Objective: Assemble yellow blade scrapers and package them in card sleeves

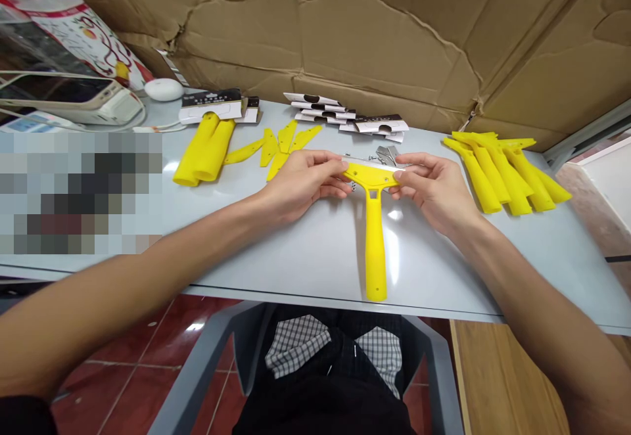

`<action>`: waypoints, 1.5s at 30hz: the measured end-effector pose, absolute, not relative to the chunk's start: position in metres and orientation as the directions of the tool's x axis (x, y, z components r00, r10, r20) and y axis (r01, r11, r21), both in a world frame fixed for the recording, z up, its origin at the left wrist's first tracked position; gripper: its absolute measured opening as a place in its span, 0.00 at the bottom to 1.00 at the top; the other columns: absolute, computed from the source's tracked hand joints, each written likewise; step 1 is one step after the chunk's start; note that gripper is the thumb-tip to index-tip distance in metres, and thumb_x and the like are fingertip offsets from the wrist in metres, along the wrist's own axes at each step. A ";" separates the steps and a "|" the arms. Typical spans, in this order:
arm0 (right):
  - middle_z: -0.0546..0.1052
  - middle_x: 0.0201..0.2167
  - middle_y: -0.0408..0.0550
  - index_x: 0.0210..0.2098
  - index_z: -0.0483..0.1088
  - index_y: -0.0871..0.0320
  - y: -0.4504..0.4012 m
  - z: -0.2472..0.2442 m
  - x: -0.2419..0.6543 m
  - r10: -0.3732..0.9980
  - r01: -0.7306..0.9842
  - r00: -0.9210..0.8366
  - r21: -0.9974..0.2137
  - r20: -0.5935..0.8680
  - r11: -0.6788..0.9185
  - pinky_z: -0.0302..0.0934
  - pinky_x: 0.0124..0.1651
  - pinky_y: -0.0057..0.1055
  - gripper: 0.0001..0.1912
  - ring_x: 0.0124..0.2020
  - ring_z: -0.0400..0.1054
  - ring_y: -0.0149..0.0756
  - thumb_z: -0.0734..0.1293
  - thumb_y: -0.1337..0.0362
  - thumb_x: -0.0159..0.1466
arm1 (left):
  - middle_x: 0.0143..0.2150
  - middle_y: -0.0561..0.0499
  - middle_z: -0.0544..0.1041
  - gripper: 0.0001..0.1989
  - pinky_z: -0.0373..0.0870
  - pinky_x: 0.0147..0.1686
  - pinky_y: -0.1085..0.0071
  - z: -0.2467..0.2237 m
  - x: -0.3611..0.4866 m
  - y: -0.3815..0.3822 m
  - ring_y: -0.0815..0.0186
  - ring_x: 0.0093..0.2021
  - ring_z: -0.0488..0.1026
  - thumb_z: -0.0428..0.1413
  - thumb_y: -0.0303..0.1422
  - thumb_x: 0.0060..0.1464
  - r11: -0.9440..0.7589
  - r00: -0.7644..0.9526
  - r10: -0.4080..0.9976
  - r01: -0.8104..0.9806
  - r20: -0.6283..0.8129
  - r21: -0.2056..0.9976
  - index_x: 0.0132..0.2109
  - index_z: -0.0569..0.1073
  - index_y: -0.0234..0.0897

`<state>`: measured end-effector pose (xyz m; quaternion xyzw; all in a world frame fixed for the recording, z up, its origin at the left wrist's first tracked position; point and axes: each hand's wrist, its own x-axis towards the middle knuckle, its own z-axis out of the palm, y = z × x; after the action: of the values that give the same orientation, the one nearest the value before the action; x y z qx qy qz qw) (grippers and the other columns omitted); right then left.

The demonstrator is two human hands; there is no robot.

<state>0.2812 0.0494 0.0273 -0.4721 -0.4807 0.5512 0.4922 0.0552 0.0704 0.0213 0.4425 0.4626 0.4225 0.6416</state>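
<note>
Between my two hands is a yellow scraper (375,238), its handle pointing toward me and a metal blade (372,163) along its far edge. My left hand (308,182) pinches the left end of the scraper's head. The right end is gripped by the thumb and fingers of my right hand (434,188). Just beyond the head lie small metal blades (387,153) and a few screws, partly hidden by the scraper and hands. Several flat yellow pieces (286,138) are spread behind my left hand.
Yellow handles (507,175) lie in a pile at the right; two more handles (204,149) lie at the left. Folded cardboard sleeves (320,110) sit along the back, against a cardboard wall (345,34). A handheld device (64,93) and a white mouse-like object (163,89) are back left.
</note>
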 end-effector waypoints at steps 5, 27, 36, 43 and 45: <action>0.80 0.27 0.45 0.39 0.75 0.57 0.049 0.027 0.282 0.995 -0.080 -0.066 -0.994 -0.069 -0.074 0.75 0.37 0.39 0.15 0.27 0.76 0.37 0.78 0.66 0.53 | 0.32 0.42 0.82 0.02 0.80 0.34 0.74 0.022 0.056 0.070 0.68 0.28 0.80 0.62 0.23 0.60 0.254 0.183 0.957 -0.156 -0.225 0.954 0.38 0.78 0.26; 0.82 0.31 0.52 0.39 0.77 0.61 0.048 0.024 0.283 0.986 -0.084 -0.122 -0.989 -0.112 -0.122 0.74 0.34 0.35 0.15 0.27 0.78 0.36 0.80 0.65 0.54 | 0.30 0.46 0.82 0.15 0.80 0.37 0.69 0.028 0.057 0.064 0.66 0.28 0.80 0.62 0.20 0.56 0.234 0.146 0.966 -0.139 -0.213 0.962 0.50 0.71 0.31; 0.82 0.30 0.49 0.39 0.77 0.61 0.049 0.024 0.282 0.989 -0.071 -0.112 -0.992 -0.095 -0.103 0.74 0.35 0.35 0.16 0.26 0.77 0.35 0.80 0.64 0.54 | 0.34 0.38 0.82 0.05 0.80 0.34 0.73 0.021 0.054 0.070 0.67 0.29 0.81 0.62 0.24 0.58 0.335 0.259 0.918 -0.103 -0.300 0.937 0.33 0.80 0.27; 0.81 0.35 0.51 0.42 0.76 0.59 0.048 0.025 0.282 0.981 -0.080 -0.127 -0.985 -0.144 -0.155 0.75 0.33 0.33 0.12 0.31 0.79 0.36 0.77 0.64 0.60 | 0.33 0.42 0.82 0.07 0.80 0.39 0.72 0.029 0.056 0.064 0.69 0.29 0.81 0.62 0.22 0.58 0.270 0.224 0.943 -0.080 -0.247 0.959 0.31 0.79 0.27; 0.81 0.35 0.53 0.39 0.77 0.60 0.048 0.027 0.282 0.973 -0.076 -0.152 -0.980 -0.173 -0.186 0.75 0.32 0.32 0.10 0.30 0.78 0.36 0.77 0.64 0.60 | 0.32 0.43 0.82 0.08 0.80 0.38 0.72 0.033 0.057 0.062 0.69 0.29 0.81 0.62 0.22 0.58 0.254 0.214 0.948 -0.052 -0.237 0.966 0.30 0.79 0.28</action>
<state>0.2817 0.0477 0.0267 -0.4829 -0.4646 0.6000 0.4370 0.0568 0.0625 0.0330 0.4627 0.4838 0.3988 0.6267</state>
